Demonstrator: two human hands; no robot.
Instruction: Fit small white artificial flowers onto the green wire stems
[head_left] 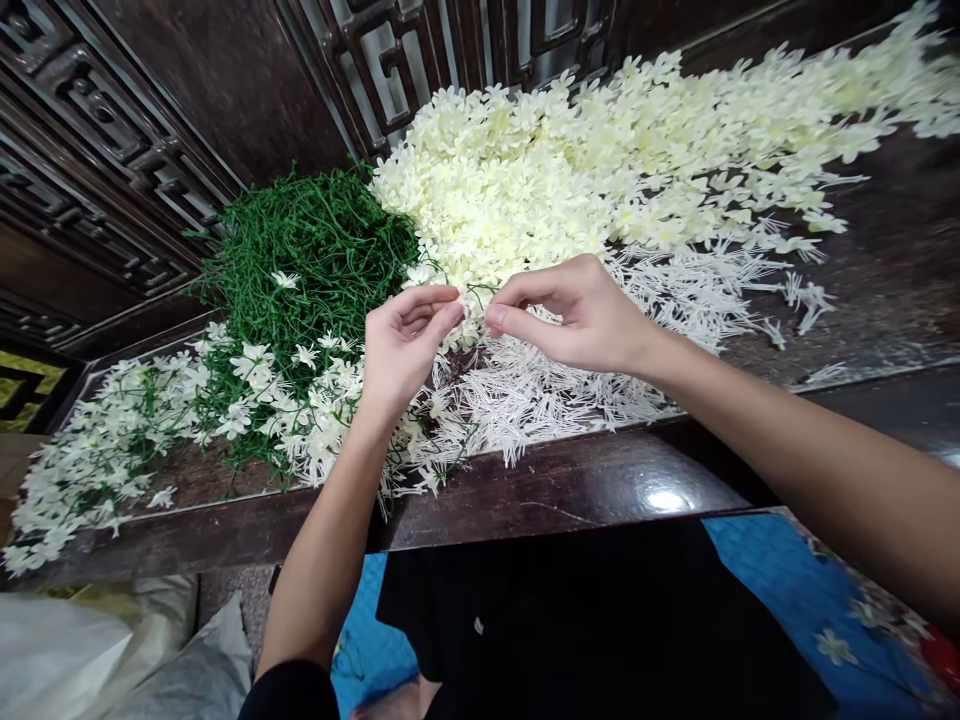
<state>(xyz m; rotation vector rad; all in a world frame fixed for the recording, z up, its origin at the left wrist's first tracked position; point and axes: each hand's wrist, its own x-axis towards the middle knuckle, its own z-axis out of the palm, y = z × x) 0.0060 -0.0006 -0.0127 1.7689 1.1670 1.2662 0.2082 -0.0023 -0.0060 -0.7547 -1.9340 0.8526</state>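
Note:
My left hand (pixel 405 345) and my right hand (pixel 574 315) meet over the middle of a dark wooden table (pixel 570 485), both pinched shut. Between their fingertips runs a thin green wire stem (pixel 474 296) with a small cream flower on it. Behind the hands lies a big heap of cream plastic flowers (pixel 600 150). Under and right of the hands is a layer of white plastic stamen pieces (pixel 675 290). A tangle of green stems (pixel 307 250) sits to the left, and finished stems with white flowers (pixel 225 410) spread toward the table's left end.
Carved dark wooden panels (pixel 112 150) rise behind the table. White plastic bags (pixel 112 650) lie on the floor at lower left. My lap in black clothing (pixel 585 620) and a blue flowered cloth (pixel 787 590) are below the table's front edge.

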